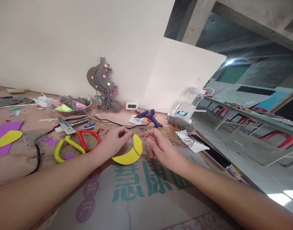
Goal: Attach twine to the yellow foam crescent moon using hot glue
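A yellow crescent-moon cutout (pixel 127 158) hangs at an angle just above the printed cardboard. My left hand (pixel 118 138) pinches its upper tip between thumb and fingers. Thin grey cord (pixel 134 147) starts at that pinched tip and curves down across the moon's face. Right of the moon, my right hand (pixel 158 145) has its thumb and fingers drawn together around a strand of the same cord, partly hidden by the fingers. Beyond the hands lies a blue glue gun (pixel 150 117). Scissors (pixel 76 135) with red and yellow-green handles rest left of my left hand.
Finished grey moon ornaments (pixel 102 78) lean against the wall. Behind the hands are a metal bowl (pixel 87 107) of scraps and a small digital clock (pixel 131 105). At right lie a cord bundle (pixel 180 124) and a phone (pixel 214 153). Purple foam (pixel 13 127) is far left.
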Motion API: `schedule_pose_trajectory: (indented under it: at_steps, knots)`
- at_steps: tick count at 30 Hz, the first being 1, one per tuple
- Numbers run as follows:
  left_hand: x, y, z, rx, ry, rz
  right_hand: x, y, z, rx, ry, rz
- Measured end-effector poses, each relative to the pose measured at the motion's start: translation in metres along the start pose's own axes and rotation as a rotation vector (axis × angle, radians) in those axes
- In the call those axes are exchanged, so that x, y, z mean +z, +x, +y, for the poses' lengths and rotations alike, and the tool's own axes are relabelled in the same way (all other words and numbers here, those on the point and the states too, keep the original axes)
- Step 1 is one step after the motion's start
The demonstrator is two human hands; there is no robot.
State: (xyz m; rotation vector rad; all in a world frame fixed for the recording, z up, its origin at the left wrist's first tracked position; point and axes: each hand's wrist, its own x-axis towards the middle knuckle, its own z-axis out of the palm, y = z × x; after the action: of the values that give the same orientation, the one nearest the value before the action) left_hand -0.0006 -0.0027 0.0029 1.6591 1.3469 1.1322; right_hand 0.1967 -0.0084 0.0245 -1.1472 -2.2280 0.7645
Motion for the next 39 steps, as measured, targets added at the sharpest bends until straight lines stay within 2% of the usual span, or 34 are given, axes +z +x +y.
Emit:
schedule_pose_trajectory:
  at_steps: [2, 5, 10, 12, 14, 17, 19, 22, 26, 28, 31, 35, 39]
  knots:
    - [0.000, 0.000, -0.002, 0.007, 0.002, 0.021, 0.000, 0.002, 0.002, 0.114, 0.157, -0.034]
    - [0.000, 0.002, -0.006, 0.011, -0.026, 0.051, 0.002, 0.006, 0.005, 0.208, 0.294, -0.096]
    - [0.000, 0.005, -0.010, -0.044, -0.101, 0.074, 0.001, 0.005, 0.002, 0.208, 0.274, -0.253]
    - [0.000, 0.005, -0.010, -0.052, -0.118, 0.072, -0.001, 0.004, 0.000, 0.149, 0.184, -0.250]
    - [0.000, 0.005, -0.010, -0.053, -0.108, 0.069, -0.004, 0.003, 0.000, 0.067, -0.023, -0.168]
    - [0.001, 0.004, -0.009, -0.031, -0.041, 0.074, -0.007, 0.002, 0.000, -0.148, -0.441, -0.002]
    - [0.000, 0.002, -0.006, 0.006, 0.023, 0.059, -0.006, 0.001, 0.001, -0.313, -0.611, 0.037]
    - [0.000, 0.000, 0.000, 0.054, 0.128, 0.023, -0.001, -0.002, 0.001, -0.479, -0.656, 0.021]
    - [0.001, -0.002, 0.002, 0.061, 0.180, -0.010, -0.001, -0.005, -0.003, -0.571, -0.608, 0.071]
    - [0.002, -0.002, 0.001, 0.050, 0.178, -0.022, -0.007, -0.002, -0.003, -0.543, -0.558, 0.156]
    - [0.001, -0.001, 0.000, 0.025, 0.186, -0.023, -0.016, 0.006, 0.005, -0.406, -0.512, 0.244]
    - [0.000, 0.000, 0.000, 0.020, 0.183, -0.022, -0.019, 0.016, 0.021, -0.171, -0.438, 0.194]
    - [0.001, 0.000, 0.001, 0.019, 0.186, -0.023, -0.010, 0.015, 0.023, -0.057, -0.114, 0.108]
